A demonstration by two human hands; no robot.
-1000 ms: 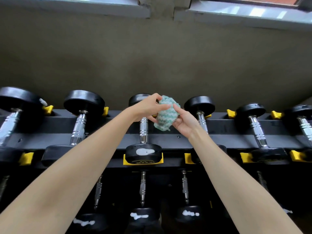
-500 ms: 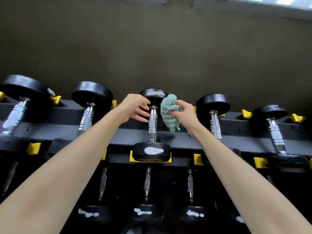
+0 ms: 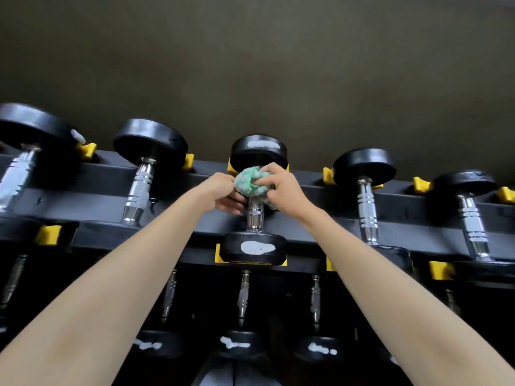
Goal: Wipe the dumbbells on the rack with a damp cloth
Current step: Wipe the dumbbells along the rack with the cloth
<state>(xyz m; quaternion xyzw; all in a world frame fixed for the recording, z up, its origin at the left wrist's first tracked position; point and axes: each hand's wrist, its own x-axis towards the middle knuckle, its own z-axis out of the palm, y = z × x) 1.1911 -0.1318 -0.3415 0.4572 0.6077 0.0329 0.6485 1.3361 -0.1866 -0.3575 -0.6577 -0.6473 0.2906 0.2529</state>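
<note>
A black dumbbell (image 3: 255,247) with a chrome handle lies on the top shelf of the dark rack (image 3: 320,210), straight ahead. A bunched green-and-white cloth (image 3: 248,183) is wrapped over the upper end of its handle, just below the far head. My right hand (image 3: 281,188) grips the cloth from the right. My left hand (image 3: 223,192) has its fingers curled at the cloth's left side and around the handle. The lower stretch of handle shows bare below the hands.
Other dumbbells line the top shelf: two to the left (image 3: 145,174) and two to the right (image 3: 367,190), each in yellow cradles (image 3: 47,235). A lower shelf holds several more dumbbells (image 3: 242,344). A dark wall stands behind the rack.
My right hand carried the cloth left onto the centre dumbbell's handle. My left hand moved in and closed beside it. The view tilted down.
</note>
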